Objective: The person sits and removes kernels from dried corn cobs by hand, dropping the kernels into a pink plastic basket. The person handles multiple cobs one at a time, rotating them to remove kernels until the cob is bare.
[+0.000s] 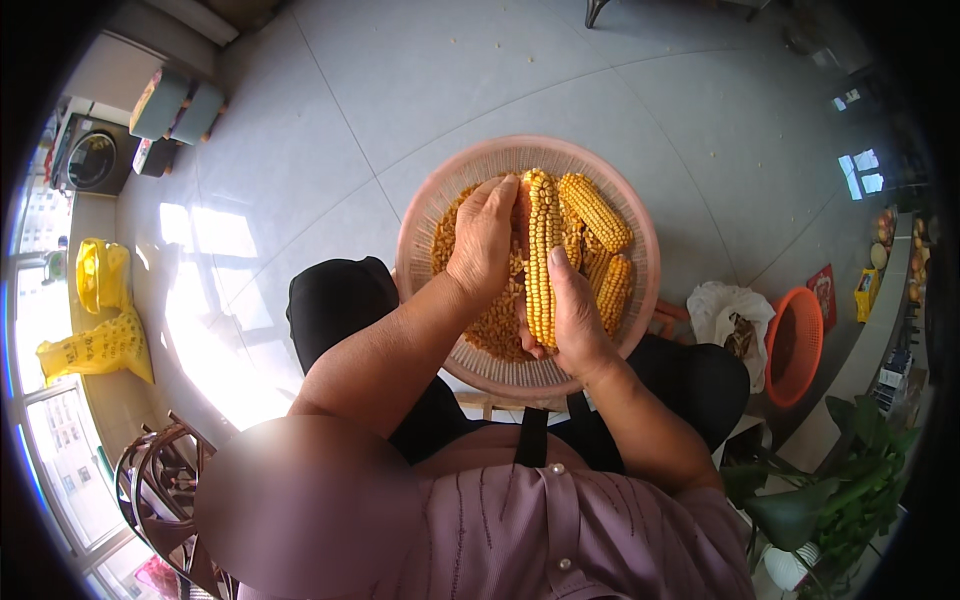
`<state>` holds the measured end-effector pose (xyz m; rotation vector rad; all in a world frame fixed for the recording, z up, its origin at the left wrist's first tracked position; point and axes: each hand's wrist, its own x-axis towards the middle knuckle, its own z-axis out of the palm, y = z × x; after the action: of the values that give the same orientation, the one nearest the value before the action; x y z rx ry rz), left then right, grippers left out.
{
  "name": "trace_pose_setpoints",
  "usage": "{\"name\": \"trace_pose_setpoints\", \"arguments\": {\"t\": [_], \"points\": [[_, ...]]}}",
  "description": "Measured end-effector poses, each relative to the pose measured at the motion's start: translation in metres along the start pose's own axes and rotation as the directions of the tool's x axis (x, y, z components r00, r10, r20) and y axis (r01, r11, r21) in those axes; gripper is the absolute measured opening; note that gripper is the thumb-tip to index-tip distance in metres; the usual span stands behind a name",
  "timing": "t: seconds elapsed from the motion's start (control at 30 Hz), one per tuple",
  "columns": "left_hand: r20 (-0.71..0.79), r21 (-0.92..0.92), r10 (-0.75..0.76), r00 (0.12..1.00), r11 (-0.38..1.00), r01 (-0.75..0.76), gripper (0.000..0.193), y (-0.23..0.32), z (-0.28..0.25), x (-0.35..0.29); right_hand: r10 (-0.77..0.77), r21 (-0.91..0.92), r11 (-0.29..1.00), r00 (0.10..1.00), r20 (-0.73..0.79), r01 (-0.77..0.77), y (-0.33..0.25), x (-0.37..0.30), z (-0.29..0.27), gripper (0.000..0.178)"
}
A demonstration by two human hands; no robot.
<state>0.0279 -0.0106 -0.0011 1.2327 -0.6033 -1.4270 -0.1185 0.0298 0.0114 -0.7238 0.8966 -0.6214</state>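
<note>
A long yellow ear of corn (541,265) stands nearly lengthwise over a round pink plastic basket (645,235). My right hand (572,315) is closed around its lower part, with the thumb laid along the kernels. At the upper end, my left hand (482,238) is closed, its fingertips pressed against the ear's left side. A reddish-brown strip shows there; whether it is bare cob on this ear or a separate piece, I cannot tell. Beneath lie loose corn kernels (490,330), and several more ears (597,212) rest at the basket's right side.
My knees flank the basket on the grey tiled floor (430,90), where stray kernels are scattered. To the right are a white plastic bag (718,312), an orange basket (795,345) and a leafy plant (830,500). Yellow bags (105,340) and stools (180,105) stand left.
</note>
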Motion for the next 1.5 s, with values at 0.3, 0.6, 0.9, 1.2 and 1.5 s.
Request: {"name": "trace_pose_setpoints", "arguments": {"t": [0.3, 0.6, 0.9, 1.2, 1.5], "points": [[0.098, -0.187, -0.110, 0.989, 0.974, 0.127, 0.044, 0.011, 0.004, 0.004, -0.056, -0.210, 0.976, 0.998, 0.018, 0.059, 0.006, 0.002, -0.004, 0.050], [0.127, -0.050, -0.025, 0.992, 0.998, 0.031, 0.047, 0.010, 0.001, -0.003, -0.351, -0.359, 0.872, 0.936, 0.016, 0.333, 0.027, 0.014, -0.011, 0.046], [0.157, -0.062, 0.009, 0.988, 0.998, 0.001, 0.045, 0.012, -0.011, 0.002, -0.208, -0.140, 0.966, 0.976, 0.067, 0.215, 0.005, 0.008, -0.007, 0.051], [0.225, -0.332, -0.134, 0.965, 0.921, 0.205, 0.037, 0.036, -0.004, -0.007, -0.236, -0.247, 0.934, 0.965, 0.117, 0.259, 0.011, 0.012, -0.008, 0.048], [0.328, -0.329, 0.037, 0.944, 0.941, 0.077, 0.040, 0.029, -0.008, -0.009, -0.191, -0.215, 0.952, 0.972, 0.134, 0.217, 0.003, 0.006, -0.008, 0.052]]}}
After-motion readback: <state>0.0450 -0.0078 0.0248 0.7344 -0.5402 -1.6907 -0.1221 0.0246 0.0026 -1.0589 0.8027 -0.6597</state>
